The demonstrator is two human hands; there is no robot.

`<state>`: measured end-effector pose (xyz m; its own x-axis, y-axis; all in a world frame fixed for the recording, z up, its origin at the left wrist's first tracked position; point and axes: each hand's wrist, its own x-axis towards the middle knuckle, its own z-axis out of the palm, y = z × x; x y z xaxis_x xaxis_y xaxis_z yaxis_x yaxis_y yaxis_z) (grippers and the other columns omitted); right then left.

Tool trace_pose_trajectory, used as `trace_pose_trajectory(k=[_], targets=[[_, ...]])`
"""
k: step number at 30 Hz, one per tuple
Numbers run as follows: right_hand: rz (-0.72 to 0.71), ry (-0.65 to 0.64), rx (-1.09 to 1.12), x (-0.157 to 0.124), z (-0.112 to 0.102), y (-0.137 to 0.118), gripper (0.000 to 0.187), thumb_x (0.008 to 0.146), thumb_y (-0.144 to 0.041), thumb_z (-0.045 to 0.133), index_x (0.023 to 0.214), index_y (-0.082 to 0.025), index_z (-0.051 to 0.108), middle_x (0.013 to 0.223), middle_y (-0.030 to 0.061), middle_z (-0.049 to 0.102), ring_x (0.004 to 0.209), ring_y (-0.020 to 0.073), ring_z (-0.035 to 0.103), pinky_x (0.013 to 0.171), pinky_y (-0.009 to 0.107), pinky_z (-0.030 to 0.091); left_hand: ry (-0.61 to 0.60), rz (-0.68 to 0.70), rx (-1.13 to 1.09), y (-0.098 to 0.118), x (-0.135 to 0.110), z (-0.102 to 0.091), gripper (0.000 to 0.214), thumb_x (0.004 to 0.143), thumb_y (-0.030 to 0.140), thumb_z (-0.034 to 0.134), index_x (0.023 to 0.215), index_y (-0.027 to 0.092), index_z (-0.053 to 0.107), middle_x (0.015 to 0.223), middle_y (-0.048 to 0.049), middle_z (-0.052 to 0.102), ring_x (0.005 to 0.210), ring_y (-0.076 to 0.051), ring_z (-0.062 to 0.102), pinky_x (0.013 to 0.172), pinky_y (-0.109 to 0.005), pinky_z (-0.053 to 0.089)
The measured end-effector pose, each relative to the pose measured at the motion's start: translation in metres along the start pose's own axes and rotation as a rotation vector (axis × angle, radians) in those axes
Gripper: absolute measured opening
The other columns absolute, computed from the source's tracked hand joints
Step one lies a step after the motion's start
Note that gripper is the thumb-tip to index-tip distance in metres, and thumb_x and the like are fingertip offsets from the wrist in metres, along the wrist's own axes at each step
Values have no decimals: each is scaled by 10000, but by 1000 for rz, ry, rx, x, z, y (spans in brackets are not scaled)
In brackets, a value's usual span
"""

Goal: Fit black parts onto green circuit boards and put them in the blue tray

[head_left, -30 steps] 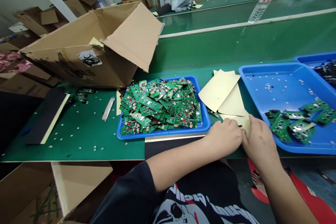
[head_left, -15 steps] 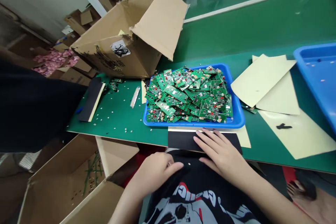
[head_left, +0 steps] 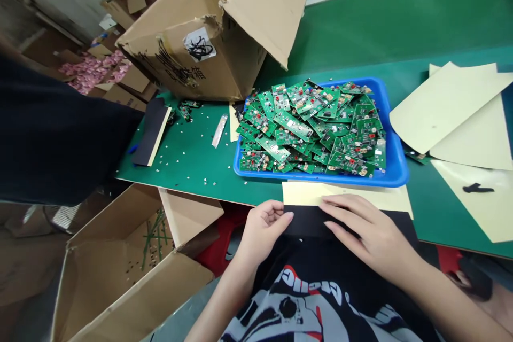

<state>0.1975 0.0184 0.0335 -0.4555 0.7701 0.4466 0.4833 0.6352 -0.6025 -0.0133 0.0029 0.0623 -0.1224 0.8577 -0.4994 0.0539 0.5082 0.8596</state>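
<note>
A black sheet with a cream strip along its far side, perhaps adhesive-backed foam, lies at the table's front edge against my body. My left hand is closed at its left end, thumb on top and fingers curled at the edge. My right hand rests on the sheet's right part with its fingers stretched out. Just beyond is a blue tray heaped with green circuit boards. The tray's near rim lies over cream paper.
At the back left stands an open cardboard box. Cream sheets lie on the right, with a small black piece on one. Another carton sits below the table. A person's dark sleeve is at the left.
My left hand has come up from beside my shirt to the sheet's left end. More of the cream strip shows. The camera view has shifted, so the tray appears farther right.
</note>
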Motion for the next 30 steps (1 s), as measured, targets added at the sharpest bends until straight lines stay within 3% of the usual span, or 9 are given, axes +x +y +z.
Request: trace_pose_trajectory(k=[7,12,19,23,26,30], targets=[[-93,9,114,40,25,-10,183,956,-147,490,974,-113,669,905,119,686,822,207,648,694,348,575,-61,39,36,2,-4,5,139,658,257,734,713,152,662,654,-1,658,593,-112,587,597,-215,482],[-164,6,67,40,22,-6,199,955,-138,482,932,-108,678,850,107,711,751,210,665,644,347,570,-70,68,69,6,-1,5,130,675,252,705,747,144,694,689,-20,684,618,-126,605,609,-224,496],[-229,51,67,37,23,-2,187,945,-130,487,947,-129,674,885,111,738,785,228,707,658,351,584,-145,-64,-62,9,3,6,184,679,305,702,732,129,692,568,8,617,507,-100,554,532,-218,475],[-116,75,162,33,19,4,142,941,-149,500,932,-181,638,902,77,731,826,190,705,738,327,595,-86,-57,-55,6,4,7,211,675,312,699,762,120,684,584,1,612,509,-102,554,514,-218,468],[20,133,203,23,4,11,127,939,-163,493,934,-200,614,890,71,721,826,186,706,730,318,599,-21,-10,-26,2,4,5,252,707,275,674,906,121,672,585,26,586,512,-91,542,530,-206,460],[322,299,258,5,-13,22,92,923,-173,523,902,-215,602,859,49,717,805,188,711,684,287,594,124,217,296,-2,4,1,354,808,214,588,1154,140,579,663,14,612,584,-113,579,574,-221,484]])
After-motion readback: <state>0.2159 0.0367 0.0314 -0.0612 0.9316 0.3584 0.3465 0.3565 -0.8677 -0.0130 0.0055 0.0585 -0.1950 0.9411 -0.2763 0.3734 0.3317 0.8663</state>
